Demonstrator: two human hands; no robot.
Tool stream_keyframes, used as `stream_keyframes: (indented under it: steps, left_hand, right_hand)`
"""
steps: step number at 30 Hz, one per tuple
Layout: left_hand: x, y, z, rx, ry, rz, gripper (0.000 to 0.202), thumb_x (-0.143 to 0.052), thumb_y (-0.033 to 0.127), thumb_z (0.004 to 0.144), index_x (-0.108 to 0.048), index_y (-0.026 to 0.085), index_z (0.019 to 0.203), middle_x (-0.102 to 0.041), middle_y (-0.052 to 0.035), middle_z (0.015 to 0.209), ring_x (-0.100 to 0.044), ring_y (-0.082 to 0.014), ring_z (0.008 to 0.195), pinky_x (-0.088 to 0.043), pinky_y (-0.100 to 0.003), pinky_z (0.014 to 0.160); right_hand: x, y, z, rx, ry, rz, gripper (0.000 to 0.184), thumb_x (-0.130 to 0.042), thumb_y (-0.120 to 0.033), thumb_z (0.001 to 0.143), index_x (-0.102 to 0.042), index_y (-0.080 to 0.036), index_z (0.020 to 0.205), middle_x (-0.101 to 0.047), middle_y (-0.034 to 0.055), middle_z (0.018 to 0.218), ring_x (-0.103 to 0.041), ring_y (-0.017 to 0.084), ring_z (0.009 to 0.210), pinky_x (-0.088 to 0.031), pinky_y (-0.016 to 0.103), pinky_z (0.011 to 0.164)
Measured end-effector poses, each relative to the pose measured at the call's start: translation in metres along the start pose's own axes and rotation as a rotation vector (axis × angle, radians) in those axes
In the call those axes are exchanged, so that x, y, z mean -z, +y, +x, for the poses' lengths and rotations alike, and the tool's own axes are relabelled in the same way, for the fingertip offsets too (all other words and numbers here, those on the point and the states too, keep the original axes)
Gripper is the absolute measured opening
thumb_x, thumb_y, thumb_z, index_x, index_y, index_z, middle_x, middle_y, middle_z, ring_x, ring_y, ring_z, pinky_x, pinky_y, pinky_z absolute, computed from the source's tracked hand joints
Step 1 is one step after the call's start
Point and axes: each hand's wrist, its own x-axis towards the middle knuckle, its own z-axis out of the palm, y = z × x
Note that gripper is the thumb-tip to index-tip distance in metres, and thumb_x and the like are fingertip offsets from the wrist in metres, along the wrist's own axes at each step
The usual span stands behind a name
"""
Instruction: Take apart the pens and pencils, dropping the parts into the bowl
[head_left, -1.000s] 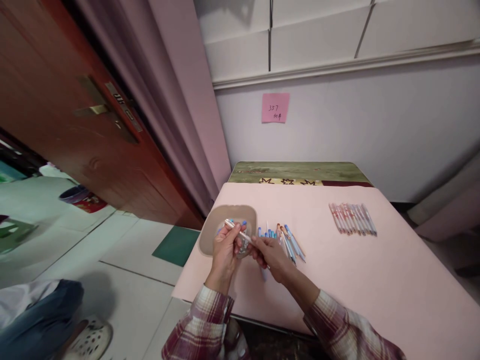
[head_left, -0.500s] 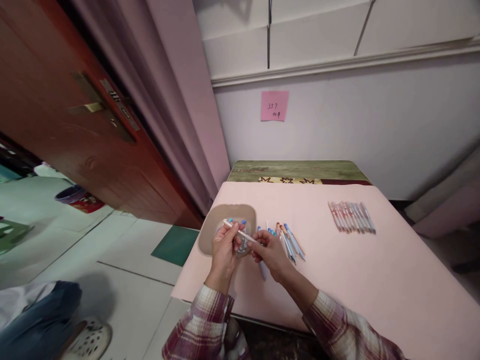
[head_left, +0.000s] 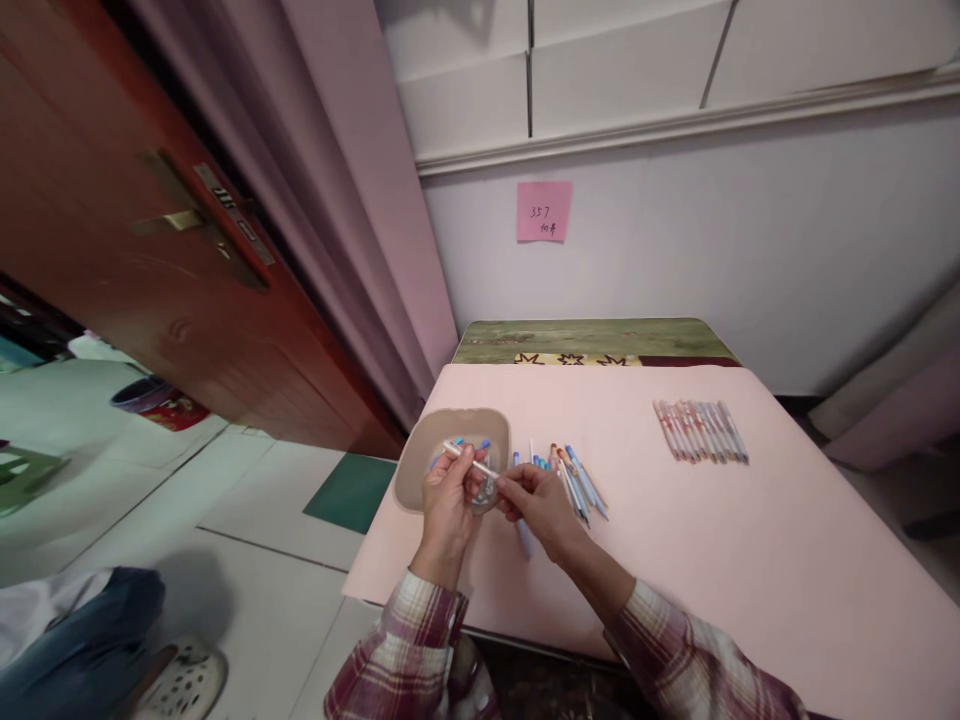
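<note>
On the left side of the pink-covered table point(head_left: 660, 580), a beige, rounded, plastic-looking tub point(head_left: 411, 475) is sitting under the left hand point(head_left: 448, 497), whose fingers are pinching a slim white pen point(head_left: 486, 469) over it. The right hand's point(head_left: 541, 503) fingertips are gripping the pen's right end, kinda beside some loose blue and brown-topped pens point(head_left: 587, 483), while a neat row of slim pale-and-reddish pens point(head_left: 701, 433) is lying farther right.
</note>
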Motion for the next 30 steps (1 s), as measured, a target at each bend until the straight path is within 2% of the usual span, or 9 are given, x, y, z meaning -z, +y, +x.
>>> stream_keyframes:
  steps: [5, 11, 15, 17, 19, 21, 24, 27, 30]
  left_hand:
    - [0.008, 0.009, 0.006, -0.083, 0.074, 0.001, 0.030, -0.080, 0.032, 0.065, -0.060, 0.012, 0.075, -0.062, 0.0021, 0.057, -0.041, -0.0014, 0.038, -0.029, -0.013, 0.037]
    - [-0.002, -0.004, -0.012, 0.069, -0.190, 0.262, 0.033, -0.080, 0.035, 0.065, -0.063, 0.012, 0.083, -0.062, 0.0013, 0.057, -0.042, -0.0034, 0.035, -0.023, -0.014, 0.031]
    - [-0.014, -0.003, -0.018, 0.009, -0.138, 0.350, 0.031, -0.077, 0.039, 0.066, -0.059, 0.014, 0.069, -0.055, 0.0041, 0.048, -0.039, -0.0039, 0.034, -0.023, -0.016, 0.033]
    - [-0.021, 0.002, -0.018, -0.106, -0.081, 0.443, 0.032, -0.074, 0.042, 0.069, -0.057, 0.016, 0.063, -0.051, 0.0058, 0.044, -0.038, -0.0048, 0.034, -0.027, -0.018, 0.036]
    - [-0.028, 0.001, -0.018, -0.223, -0.098, 0.620, 0.035, -0.070, 0.044, 0.071, -0.054, 0.017, 0.057, -0.052, 0.0046, 0.046, -0.042, -0.0065, 0.037, -0.032, -0.020, 0.041]
    - [-0.038, -0.007, -0.020, -0.294, -0.195, 0.854, 0.039, -0.068, 0.045, 0.073, -0.050, 0.018, 0.051, -0.054, 0.0030, 0.048, -0.047, -0.0086, 0.042, -0.035, -0.022, 0.046]
    - [-0.054, -0.030, -0.024, -0.307, -0.341, 1.140, 0.041, -0.063, 0.044, 0.076, -0.048, 0.019, 0.048, -0.055, 0.0022, 0.047, -0.050, -0.0109, 0.047, -0.035, -0.024, 0.052]
    - [-0.068, -0.051, -0.024, -0.243, -0.403, 1.241, 0.039, -0.058, 0.043, 0.078, -0.050, 0.019, 0.049, -0.058, 0.0011, 0.047, -0.053, -0.0126, 0.049, -0.034, -0.024, 0.053]
    - [-0.081, -0.063, -0.021, -0.167, -0.459, 1.292, 0.039, -0.055, 0.043, 0.079, -0.053, 0.019, 0.047, -0.059, 0.0001, 0.046, -0.054, -0.0135, 0.048, -0.034, -0.025, 0.053]
  right_hand:
    - [0.009, -0.005, -0.006, 0.055, 0.075, 0.010, 0.036, -0.079, -0.045, 0.061, -0.061, -0.016, 0.074, -0.061, -0.0020, 0.061, -0.054, 0.010, 0.054, -0.046, 0.023, 0.052]
    - [0.022, -0.005, -0.016, 0.043, 0.040, 0.025, 0.038, -0.079, -0.047, 0.062, -0.062, -0.017, 0.076, -0.061, -0.0021, 0.061, -0.053, 0.011, 0.054, -0.043, 0.023, 0.054]
    - [0.062, -0.002, -0.024, 0.124, 0.046, -0.195, 0.034, -0.073, -0.050, 0.069, -0.068, -0.017, 0.078, -0.063, 0.0005, 0.064, -0.053, 0.013, 0.057, -0.042, 0.025, 0.055]
    - [0.090, -0.001, -0.027, 0.196, 0.202, -0.416, 0.032, -0.069, -0.050, 0.073, -0.072, -0.018, 0.078, -0.068, 0.0038, 0.074, -0.056, 0.016, 0.064, -0.044, 0.027, 0.061]
    - [0.113, -0.002, -0.029, 0.200, 0.351, -0.598, 0.032, -0.064, -0.050, 0.076, -0.075, -0.020, 0.080, -0.071, 0.0049, 0.081, -0.058, 0.018, 0.068, -0.044, 0.029, 0.065]
    - [0.125, -0.002, -0.031, 0.170, 0.376, -0.691, 0.032, -0.060, -0.050, 0.079, -0.075, -0.022, 0.081, -0.071, 0.0043, 0.079, -0.059, 0.019, 0.066, -0.044, 0.029, 0.063]
    - [0.126, -0.002, -0.032, 0.149, 0.317, -0.720, 0.033, -0.056, -0.048, 0.081, -0.074, -0.021, 0.079, -0.071, 0.0033, 0.070, -0.061, 0.019, 0.064, -0.042, 0.027, 0.060]
    - [0.129, -0.004, -0.034, 0.144, 0.344, -0.761, 0.033, -0.053, -0.047, 0.084, -0.073, -0.022, 0.081, -0.071, 0.0028, 0.070, -0.063, 0.019, 0.063, -0.041, 0.026, 0.059]
    - [0.142, -0.010, -0.035, 0.115, 0.464, -0.931, 0.031, -0.051, -0.046, 0.085, -0.072, -0.023, 0.082, -0.072, 0.0027, 0.071, -0.063, 0.019, 0.065, -0.038, 0.026, 0.058]
